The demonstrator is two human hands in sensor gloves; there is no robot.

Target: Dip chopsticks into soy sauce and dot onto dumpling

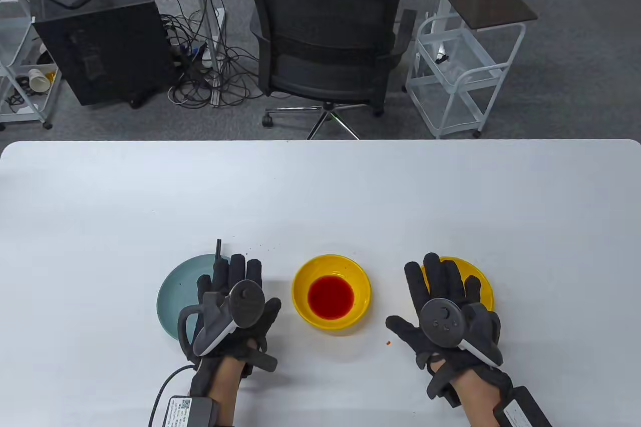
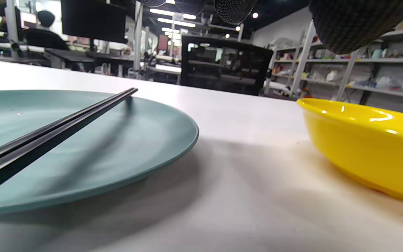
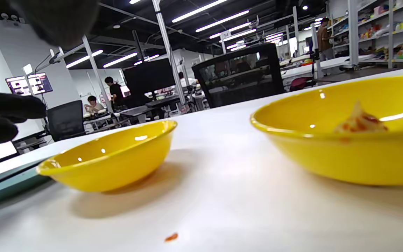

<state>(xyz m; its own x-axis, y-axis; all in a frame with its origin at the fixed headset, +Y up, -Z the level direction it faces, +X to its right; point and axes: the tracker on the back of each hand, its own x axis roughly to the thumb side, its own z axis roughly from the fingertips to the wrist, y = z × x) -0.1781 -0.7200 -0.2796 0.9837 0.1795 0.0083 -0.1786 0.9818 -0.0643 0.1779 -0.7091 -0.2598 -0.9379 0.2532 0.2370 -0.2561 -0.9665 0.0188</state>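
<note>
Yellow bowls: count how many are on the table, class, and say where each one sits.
2. One yellow bowl holding red sauce sits mid-table between the hands. The other yellow bowl is to its right, mostly hidden under the right hand; the right wrist view shows it clearly.

No readable text in any view. A white label (image 1: 179, 409) with a small green square code sits on the grey box strapped at the left forearm, bottom edge of the table view; its print lines are too small to read. A second strapped box (image 1: 521, 409) at the right forearm shows faint pale print, also illegible. Two wall screens (image 3: 29, 85) in the far background of the right wrist view show coloured panels, nothing legible. Shelf goods (image 2: 380, 82) in the left wrist view are too blurred for labels. No brands, numbers or signs on the dishes or bench.
</note>
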